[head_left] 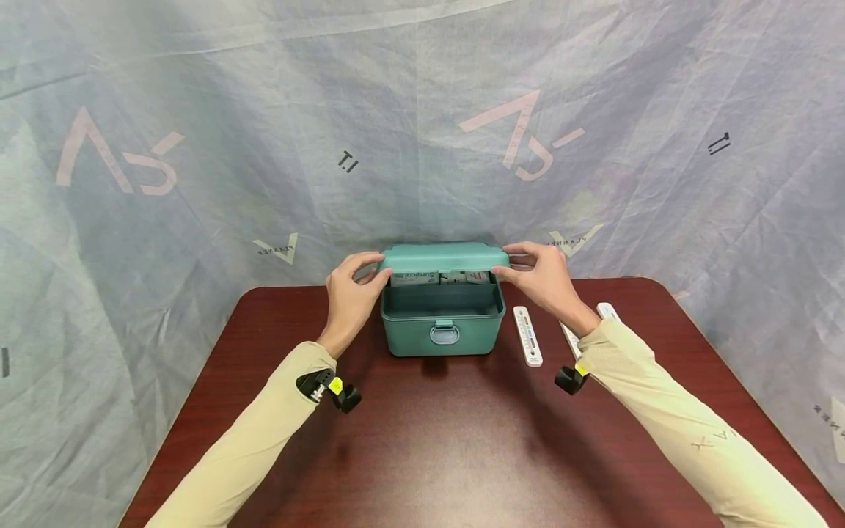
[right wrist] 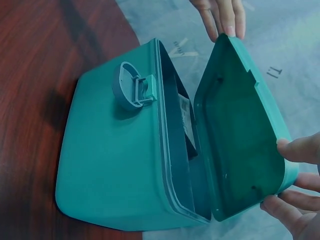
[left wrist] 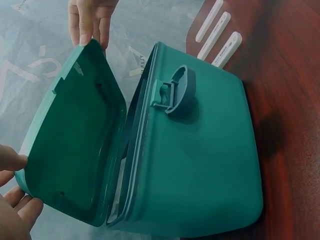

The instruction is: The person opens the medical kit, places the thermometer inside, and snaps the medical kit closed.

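Observation:
A green storage box [head_left: 416,337] stands on the table with its hinged lid [head_left: 445,259] raised partway. My left hand [head_left: 350,293] pinches the lid's left front corner between thumb and fingers. At the opposite corner my right hand [head_left: 541,275] grips the lid the same way, as the right wrist view shows with its thumb [right wrist: 300,149] on the rim. Inside the box, behind an open front section, lie white printed packs [head_left: 414,279], one lettered "Surgical". A grey ring-shaped latch [left wrist: 182,92] sticks out from the box front.
To the right of the box lies a white thermometer strip [head_left: 528,336] on the dark red table [head_left: 422,455]. Further white strips [head_left: 607,311] lie partly behind my right wrist. A grey printed cloth [head_left: 422,147] hangs behind the table and along its sides.

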Tool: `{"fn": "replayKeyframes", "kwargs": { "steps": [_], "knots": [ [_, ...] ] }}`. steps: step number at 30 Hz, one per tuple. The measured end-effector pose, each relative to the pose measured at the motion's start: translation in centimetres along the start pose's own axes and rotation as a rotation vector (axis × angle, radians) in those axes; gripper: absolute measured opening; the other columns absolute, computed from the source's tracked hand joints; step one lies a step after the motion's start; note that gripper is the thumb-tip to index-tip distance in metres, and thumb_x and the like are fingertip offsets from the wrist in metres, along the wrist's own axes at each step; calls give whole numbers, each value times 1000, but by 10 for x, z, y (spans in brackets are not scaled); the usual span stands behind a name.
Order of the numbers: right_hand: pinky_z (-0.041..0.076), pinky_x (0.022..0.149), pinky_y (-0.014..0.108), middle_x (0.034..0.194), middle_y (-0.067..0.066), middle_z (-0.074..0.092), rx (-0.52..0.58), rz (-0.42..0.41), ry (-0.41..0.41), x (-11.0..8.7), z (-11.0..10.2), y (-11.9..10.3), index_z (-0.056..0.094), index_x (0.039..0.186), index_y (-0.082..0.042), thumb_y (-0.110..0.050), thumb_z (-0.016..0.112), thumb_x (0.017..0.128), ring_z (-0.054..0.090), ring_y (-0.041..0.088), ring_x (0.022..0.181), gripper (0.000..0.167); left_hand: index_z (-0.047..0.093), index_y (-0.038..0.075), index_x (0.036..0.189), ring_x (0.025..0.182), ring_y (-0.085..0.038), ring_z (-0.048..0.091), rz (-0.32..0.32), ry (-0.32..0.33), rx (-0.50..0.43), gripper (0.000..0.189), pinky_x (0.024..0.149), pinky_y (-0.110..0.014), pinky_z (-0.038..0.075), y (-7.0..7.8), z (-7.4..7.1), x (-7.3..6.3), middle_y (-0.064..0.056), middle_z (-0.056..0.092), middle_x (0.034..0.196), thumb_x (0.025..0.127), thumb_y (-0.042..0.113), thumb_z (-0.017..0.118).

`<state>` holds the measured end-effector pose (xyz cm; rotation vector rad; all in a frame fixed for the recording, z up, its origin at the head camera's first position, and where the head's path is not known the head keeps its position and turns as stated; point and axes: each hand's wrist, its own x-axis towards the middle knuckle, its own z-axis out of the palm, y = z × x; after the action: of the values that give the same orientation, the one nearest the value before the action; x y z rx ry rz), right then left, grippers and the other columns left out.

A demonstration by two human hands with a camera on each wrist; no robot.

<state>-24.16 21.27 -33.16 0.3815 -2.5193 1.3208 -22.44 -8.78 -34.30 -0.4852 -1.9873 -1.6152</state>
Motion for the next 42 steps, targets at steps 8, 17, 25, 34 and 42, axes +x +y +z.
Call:
{"fn": "replayKeyframes", "kwargs": {
  "steps": [8, 17, 25, 34, 42],
  "knots": [
    [55, 80, 40, 123, 16, 60, -7, 5, 2, 3, -1, -1, 63, 122, -4, -24, 76, 82, 63, 30, 106, 47, 69, -4, 106, 104, -34, 62, -3, 19, 15, 25, 90, -47, 50, -27, 2, 6, -17, 62, 110, 83, 5, 73],
    [55, 79, 41, 119, 16, 62, -13, -4, 18, 6, -2, -3, 64, 119, -3, -23, 77, 82, 64, 31, 103, 44, 70, 0, 105, 104, -23, 62, 1, 30, 88, 23, 88, -37, 52, -24, 4, 8, -10, 63, 111, 84, 9, 73],
    [54, 82, 43, 122, 15, 60, -17, 8, 2, 8, -5, -5, 62, 121, -3, -24, 76, 83, 62, 31, 107, 46, 70, 1, 106, 105, -22, 61, -2, 28, 89, 23, 88, -32, 52, -23, 5, 10, -10, 62, 113, 84, 10, 72],
    [53, 83, 45, 122, 15, 61, -29, 13, -5, 11, -6, -7, 62, 122, -3, -25, 75, 83, 62, 29, 107, 46, 71, 1, 105, 104, -24, 60, 22, 30, 79, 22, 88, -37, 52, -22, 6, 12, -12, 62, 113, 85, 9, 72],
    [53, 83, 44, 121, 16, 61, -30, -6, -14, 14, -8, -9, 63, 121, -3, -25, 75, 84, 62, 29, 107, 45, 70, 1, 107, 105, -26, 60, 6, 16, 107, 23, 89, -35, 52, -20, 4, 16, -9, 62, 113, 85, 8, 71]
  ]
}}
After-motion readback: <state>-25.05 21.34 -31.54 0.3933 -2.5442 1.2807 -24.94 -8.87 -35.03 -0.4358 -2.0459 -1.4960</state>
